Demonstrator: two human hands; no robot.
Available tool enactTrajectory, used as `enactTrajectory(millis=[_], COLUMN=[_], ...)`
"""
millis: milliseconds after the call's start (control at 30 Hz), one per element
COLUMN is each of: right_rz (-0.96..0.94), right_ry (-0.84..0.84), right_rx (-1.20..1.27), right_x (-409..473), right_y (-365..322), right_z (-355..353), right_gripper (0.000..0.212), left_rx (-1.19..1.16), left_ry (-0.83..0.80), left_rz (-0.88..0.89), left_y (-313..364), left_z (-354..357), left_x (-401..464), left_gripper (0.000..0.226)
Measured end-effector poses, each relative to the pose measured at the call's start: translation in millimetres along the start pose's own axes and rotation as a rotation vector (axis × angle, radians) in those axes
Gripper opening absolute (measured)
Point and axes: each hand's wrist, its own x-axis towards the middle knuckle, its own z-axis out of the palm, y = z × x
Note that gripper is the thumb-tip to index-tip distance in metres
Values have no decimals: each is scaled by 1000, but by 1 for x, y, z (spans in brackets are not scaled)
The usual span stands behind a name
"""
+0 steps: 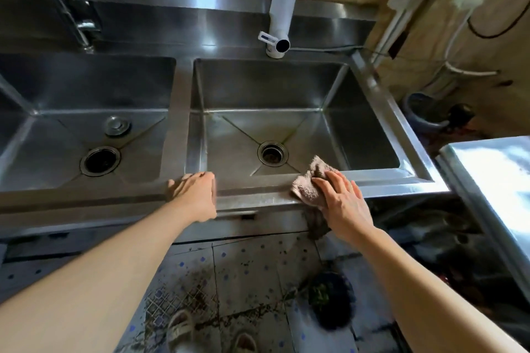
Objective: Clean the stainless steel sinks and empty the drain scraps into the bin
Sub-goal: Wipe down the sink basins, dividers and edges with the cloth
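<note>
Now wiping near rim of right sink [372, 178]: my right hand [344, 203] presses cloth [308, 183] flat, fingers straight; left hand [195, 195] open, bracing rim. Next: drain strainer [272, 153] scraps to bin [332, 299].

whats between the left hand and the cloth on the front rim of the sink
Nothing: in the head view the front rim runs bare between the left hand and the cloth under the right hand.

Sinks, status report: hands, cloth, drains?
Left hand flat on front rim. Right hand pressing cloth on right sink rim. Scraps in right drain. Nothing blocking.
</note>
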Motion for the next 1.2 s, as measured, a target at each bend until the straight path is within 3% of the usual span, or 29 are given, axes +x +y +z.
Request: enactTrajectory(millis=[100, 300, 400, 567, 733, 833, 967, 1100, 1200], right_rz=[119, 283, 242, 2, -185, -154, 9, 154, 240], right_ry=[3, -48, -76, -87, -78, -48, -63, -109, -112], right_rx=[-1, 1, 23, 91, 232, 314, 369, 819, 1116], right_x=[-6, -11, -12, -2, 19, 33, 51, 84, 113], right_y=[45, 85, 56, -22, -103, -135, -154, -164, -172], right_z=[-2, -20, -24, -20, -12, -13, -21, -39, -49], right_gripper=[60, 59, 63, 65, 62, 54, 42, 23, 23], left_rx=[1, 34, 20, -14, -334, -333, -316, -296, -277], left_ry=[35, 5, -6, -34, -59, 57, 77, 87, 90], left_rz=[-16, -12, 3, 76, 20, 35, 8, 28, 43], left_y=[4, 14, 16, 9, -17, -35, -60, -74, -77], left_z=[0, -11, -12, -12, -27, -41, -52, -68, -80], left_x=[-4, -4, -3, -3, 7, 17, 34, 58, 78], left_gripper=[43, 52, 51, 55, 73, 64, 65, 65, 63])
